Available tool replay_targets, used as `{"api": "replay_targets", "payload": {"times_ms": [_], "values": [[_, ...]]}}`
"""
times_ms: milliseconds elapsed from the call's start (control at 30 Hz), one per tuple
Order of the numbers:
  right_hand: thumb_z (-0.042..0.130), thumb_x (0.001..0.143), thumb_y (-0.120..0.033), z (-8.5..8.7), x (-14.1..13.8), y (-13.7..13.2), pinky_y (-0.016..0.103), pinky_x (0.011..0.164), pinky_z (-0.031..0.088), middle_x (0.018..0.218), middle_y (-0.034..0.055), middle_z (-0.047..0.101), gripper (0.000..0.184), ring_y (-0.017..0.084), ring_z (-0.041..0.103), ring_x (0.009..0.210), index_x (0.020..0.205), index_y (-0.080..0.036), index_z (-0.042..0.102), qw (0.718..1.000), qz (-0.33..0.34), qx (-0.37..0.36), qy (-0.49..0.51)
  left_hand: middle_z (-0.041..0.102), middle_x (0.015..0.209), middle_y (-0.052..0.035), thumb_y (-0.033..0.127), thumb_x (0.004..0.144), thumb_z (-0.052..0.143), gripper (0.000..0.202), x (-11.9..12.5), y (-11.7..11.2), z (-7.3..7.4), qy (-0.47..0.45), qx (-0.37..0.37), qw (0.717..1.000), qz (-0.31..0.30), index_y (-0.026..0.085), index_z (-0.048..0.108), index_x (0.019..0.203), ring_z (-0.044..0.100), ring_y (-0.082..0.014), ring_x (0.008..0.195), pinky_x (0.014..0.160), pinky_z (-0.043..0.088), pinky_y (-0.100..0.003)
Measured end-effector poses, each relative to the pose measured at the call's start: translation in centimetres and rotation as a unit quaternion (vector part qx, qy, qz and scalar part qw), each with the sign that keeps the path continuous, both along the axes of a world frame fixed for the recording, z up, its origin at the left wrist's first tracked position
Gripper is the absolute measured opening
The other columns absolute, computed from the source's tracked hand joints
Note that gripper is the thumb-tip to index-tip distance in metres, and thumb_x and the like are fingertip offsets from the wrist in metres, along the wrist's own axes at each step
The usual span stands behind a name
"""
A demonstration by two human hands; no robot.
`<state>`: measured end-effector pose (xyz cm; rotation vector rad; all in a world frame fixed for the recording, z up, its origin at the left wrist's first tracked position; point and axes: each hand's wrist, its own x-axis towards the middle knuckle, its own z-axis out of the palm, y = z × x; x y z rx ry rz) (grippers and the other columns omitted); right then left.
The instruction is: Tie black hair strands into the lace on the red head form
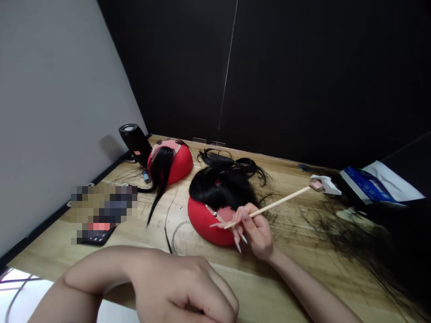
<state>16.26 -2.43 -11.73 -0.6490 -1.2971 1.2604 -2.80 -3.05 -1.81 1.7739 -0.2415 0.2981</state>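
Observation:
My right hand [254, 229] pinches a thin wooden stick [283, 200], its tip resting on a red dome form [205, 222] partly covered with black hair [222, 186] and a bare pink patch [226, 212]. My left hand [183, 287] lies low at the front of the wooden table [303, 251], fingers curled inward, nothing visible in them. A second red dome [178, 162] with a narrow lock of black hair [159, 175] sits further back on the left.
A black cylindrical speaker [134, 141] stands at the back left by the grey wall. A white clip-like piece [325, 184], a blue and white packet [373, 185], loose black hair [370, 242] and a dark phone [97, 235] lie on the table.

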Motion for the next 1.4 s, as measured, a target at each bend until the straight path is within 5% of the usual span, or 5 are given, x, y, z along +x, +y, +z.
{"api": "replay_targets", "payload": {"times_ms": [467, 633, 833, 1000, 1400], "values": [[0.077, 0.067, -0.058, -0.1, 8.3, 7.1, 0.027, 0.055, 0.058, 0.05, -0.0092, 0.052, 0.05, 0.004, 0.044, 0.039, 0.074, -0.017, 0.05, 0.943, -0.316, -0.06, 0.089, 0.05, 0.062, -0.0015, 0.025, 0.096, 0.029, 0.029, -1.8, -2.0, 0.9, -0.052, 0.257, 0.963, 0.064, 0.024, 0.021, 0.069, 0.05, -0.0156, 0.061, 0.065, 0.05, -0.027], [0.081, 0.067, -0.051, 3.6, 10.4, 6.4, 0.019, 0.057, 0.056, 0.052, -0.0112, 0.053, 0.047, 0.003, 0.047, 0.044, 0.077, -0.018, 0.05, 0.892, -0.442, 0.019, 0.095, 0.053, 0.067, -0.0032, 0.022, 0.1, 0.036, 0.032, -0.6, -0.4, -0.6, -0.005, 0.464, 0.844, 0.269, 0.018, 0.048, 0.07, 0.044, -0.0156, 0.062, 0.061, 0.047, -0.029], [0.061, 0.092, -0.036, 3.9, 5.1, 2.5, 0.022, 0.047, 0.051, 0.047, -0.0094, 0.046, 0.024, 0.007, 0.049, 0.039, 0.078, -0.019, 0.052, 0.969, -0.241, 0.049, 0.031, 0.056, 0.068, -0.0049, 0.014, 0.091, 0.042, 0.024, 1.0, 4.2, -6.1, -0.079, 0.544, 0.784, 0.287, 0.016, 0.055, 0.07, 0.05, -0.0175, 0.069, 0.096, 0.053, -0.036], [0.049, 0.098, -0.032, 1.0, 1.5, 0.8, 0.023, 0.045, 0.052, 0.061, -0.0034, 0.06, 0.016, 0.012, 0.062, 0.05, 0.089, -0.02, 0.054, 0.996, -0.081, -0.01, -0.041, 0.054, 0.064, -0.0022, 0.012, 0.086, 0.041, 0.023, 0.5, 6.0, -6.6, -0.081, 0.553, 0.779, 0.283, 0.018, 0.055, 0.069, 0.048, -0.0151, 0.062, 0.113, 0.043, -0.04], [0.045, 0.097, -0.016, -0.2, 2.6, 1.0, 0.024, 0.057, 0.052, 0.073, 0.0007, 0.06, 0.012, 0.011, 0.062, 0.063, 0.095, -0.02, 0.056, 0.971, -0.115, 0.11, -0.18, 0.048, 0.059, 0.0002, 0.012, 0.087, 0.043, 0.024, 0.2, 7.5, -7.1, -0.105, 0.515, 0.808, 0.267, 0.019, 0.051, 0.065, 0.045, -0.014, 0.058, 0.115, 0.043, -0.044]]}}
